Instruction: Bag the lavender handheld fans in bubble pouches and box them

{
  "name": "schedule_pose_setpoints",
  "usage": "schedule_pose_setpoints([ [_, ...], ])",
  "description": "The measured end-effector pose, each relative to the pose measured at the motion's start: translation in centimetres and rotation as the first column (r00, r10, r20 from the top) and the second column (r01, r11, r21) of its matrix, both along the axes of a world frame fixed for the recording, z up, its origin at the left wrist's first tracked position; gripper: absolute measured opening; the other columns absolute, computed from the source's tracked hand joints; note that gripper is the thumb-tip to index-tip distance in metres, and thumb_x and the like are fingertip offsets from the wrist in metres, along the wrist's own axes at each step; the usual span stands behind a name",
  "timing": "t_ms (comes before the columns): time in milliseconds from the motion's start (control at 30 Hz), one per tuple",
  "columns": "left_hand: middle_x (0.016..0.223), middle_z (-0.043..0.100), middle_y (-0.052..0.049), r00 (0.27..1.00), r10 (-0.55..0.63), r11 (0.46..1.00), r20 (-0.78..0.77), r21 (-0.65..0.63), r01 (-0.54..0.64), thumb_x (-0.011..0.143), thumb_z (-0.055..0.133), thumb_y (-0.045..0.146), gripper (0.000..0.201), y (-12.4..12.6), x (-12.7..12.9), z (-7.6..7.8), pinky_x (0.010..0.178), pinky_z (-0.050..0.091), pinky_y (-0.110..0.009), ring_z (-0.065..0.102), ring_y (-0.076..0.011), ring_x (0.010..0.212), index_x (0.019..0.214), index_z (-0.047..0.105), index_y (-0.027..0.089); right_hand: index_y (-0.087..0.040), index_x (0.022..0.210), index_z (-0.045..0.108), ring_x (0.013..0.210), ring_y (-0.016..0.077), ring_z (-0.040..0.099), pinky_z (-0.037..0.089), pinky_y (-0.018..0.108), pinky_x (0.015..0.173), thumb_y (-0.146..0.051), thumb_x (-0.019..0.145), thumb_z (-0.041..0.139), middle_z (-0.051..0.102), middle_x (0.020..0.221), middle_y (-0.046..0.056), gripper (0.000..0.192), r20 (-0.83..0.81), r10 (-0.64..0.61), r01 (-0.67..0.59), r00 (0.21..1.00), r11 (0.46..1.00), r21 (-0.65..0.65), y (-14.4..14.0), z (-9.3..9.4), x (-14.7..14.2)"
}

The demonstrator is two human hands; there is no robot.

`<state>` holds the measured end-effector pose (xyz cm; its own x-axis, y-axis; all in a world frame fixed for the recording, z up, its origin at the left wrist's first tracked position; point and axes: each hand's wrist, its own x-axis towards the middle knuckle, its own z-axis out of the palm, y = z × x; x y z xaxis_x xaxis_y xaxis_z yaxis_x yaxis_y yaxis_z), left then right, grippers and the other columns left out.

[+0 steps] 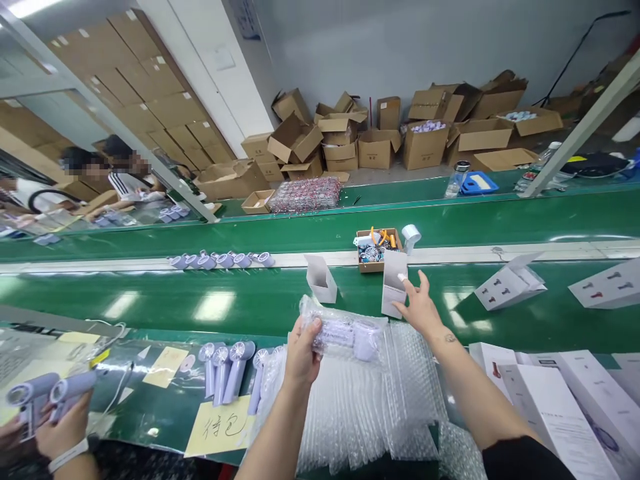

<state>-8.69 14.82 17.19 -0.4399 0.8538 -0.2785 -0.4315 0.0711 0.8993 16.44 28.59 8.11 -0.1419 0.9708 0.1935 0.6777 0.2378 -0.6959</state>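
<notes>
My left hand (303,350) is closed around one end of a lavender handheld fan in a bubble-wrap bag (350,337), held above a stack of flat bubble-wrap bags (350,413). My right hand (420,303) reaches to a white box (395,283) standing on the green belt. Its fingers are spread, with thumb and forefinger at the box's right side; no firm grip shows. Another white box (321,279), its flap up, stands left of that one. Several unwrapped lavender fans (237,370) lie left of the bags, by a handwritten yellow paper (220,427).
A small carton of parts (373,267) and a white tape roll (411,237) sit beyond the belt. Fans (225,260) line the white strip. Printed white boxes (555,400) crowd the right. At the left, another person's hands (63,427) hold two fans. Cartons (375,147) stand behind.
</notes>
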Motion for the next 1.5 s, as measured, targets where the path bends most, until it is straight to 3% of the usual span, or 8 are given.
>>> schedule_pose_setpoints([
  [400, 0.072, 0.052, 0.002, 0.938, -0.097, 0.995, -0.332, -0.053, 0.084, 0.072, 0.063, 0.041, 0.034, 17.1, 8.7, 1.2, 0.039, 0.032, -0.017, 0.048, -0.0068, 0.049, 0.09, 0.049, 0.016, -0.019, 0.121, 0.041, 0.117, 0.0285, 0.045, 0.041, 0.045, 0.098, -0.036, 0.07, 0.069, 0.034, 0.122, 0.013, 0.06, -0.057, 0.243, -0.236, 0.968, 0.966, 0.103, 4.8, -3.1, 3.7],
  [500, 0.079, 0.057, -0.002, 0.689, -0.174, 0.98, -0.703, -0.19, 0.053, 0.078, 0.059, 0.038, 0.029, 17.4, 9.5, 0.9, 0.052, 0.043, -0.023, 0.056, -0.0133, 0.061, 0.093, 0.049, 0.017, -0.018, 0.118, 0.037, 0.116, 0.0301, 0.043, 0.044, 0.047, 0.094, -0.037, 0.067, 0.071, 0.031, 0.12, 0.014, 0.064, -0.097, 0.229, -0.215, 0.969, 0.967, 0.134, 3.7, -3.7, 3.0],
  [667, 0.104, 0.058, -0.012, -0.036, -0.257, 0.941, -0.966, -0.258, 0.217, 0.087, 0.047, 0.038, 0.033, 16.3, 11.9, -0.3, 0.076, 0.045, -0.031, 0.059, -0.0241, 0.094, 0.112, 0.049, 0.017, -0.022, 0.115, 0.041, 0.118, 0.0302, 0.041, 0.04, 0.05, 0.099, -0.031, 0.067, 0.071, 0.036, 0.119, 0.012, 0.058, -0.116, 0.341, -0.316, 0.933, 0.929, 0.194, 2.9, -2.8, 1.6],
  [800, 0.105, 0.059, -0.011, -0.227, -0.447, 0.817, -0.865, -0.499, 0.29, 0.088, 0.044, 0.047, 0.047, 15.6, 12.8, -1.1, 0.074, 0.044, -0.033, 0.06, -0.024, 0.089, 0.126, 0.042, 0.02, -0.021, 0.115, 0.041, 0.119, 0.0297, 0.04, 0.04, 0.049, 0.098, -0.023, 0.069, 0.066, 0.037, 0.12, 0.013, 0.052, -0.132, 0.36, -0.328, 0.923, 0.92, 0.214, 2.7, -2.3, 2.2],
  [1000, 0.132, 0.049, -0.008, -0.527, -0.252, 0.755, -0.811, -0.506, 0.418, 0.09, 0.04, 0.049, 0.046, 13.9, 11.9, -3.3, 0.093, 0.034, -0.048, 0.039, -0.0321, 0.118, 0.132, 0.042, 0.03, -0.019, 0.115, 0.041, 0.123, 0.0299, 0.039, 0.039, 0.049, 0.1, -0.017, 0.066, 0.062, 0.038, 0.125, 0.015, 0.053, -0.162, 0.309, -0.289, 0.937, 0.948, 0.133, 4.7, -2.3, 3.7],
  [1267, 0.116, 0.057, -0.014, -0.281, -0.354, 0.716, -0.892, -0.452, 0.532, 0.088, 0.048, 0.036, 0.036, 9.1, 11.9, -3.8, 0.099, 0.03, -0.046, 0.04, -0.0305, 0.118, 0.12, 0.056, 0.021, -0.02, 0.127, 0.038, 0.106, 0.0256, 0.056, 0.049, 0.04, 0.082, -0.025, 0.083, 0.048, 0.051, 0.12, 0.013, 0.045, -0.091, 0.079, -0.089, 0.993, 0.99, -0.112, -5.9, 2.0, 7.1],
  [1400, 0.101, 0.066, -0.009, -0.097, -0.601, 0.45, -0.794, -0.436, 0.78, 0.089, 0.047, 0.036, 0.029, 2.3, 10.5, -4.0, 0.092, 0.04, -0.035, 0.057, -0.0232, 0.099, 0.106, 0.064, 0.021, -0.024, 0.102, 0.058, 0.078, 0.0238, 0.062, 0.047, 0.038, 0.073, -0.029, 0.081, 0.053, 0.063, 0.089, 0.007, 0.023, 0.169, 0.203, -0.071, 0.964, 0.814, -0.576, -19.7, 0.7, 10.8],
  [1500, 0.092, 0.069, -0.006, -0.095, -0.699, 0.254, -0.709, -0.371, 0.893, 0.089, 0.047, 0.034, 0.025, -2.6, 10.4, -4.7, 0.084, 0.044, -0.03, 0.062, -0.0195, 0.087, 0.096, 0.068, 0.022, -0.019, 0.109, 0.058, 0.092, 0.035, 0.06, 0.046, 0.046, 0.075, -0.014, 0.057, 0.069, 0.057, 0.112, 0.018, 0.053, 0.296, 0.132, 0.087, 0.946, 0.776, -0.624, -27.2, -2.6, 11.5],
])
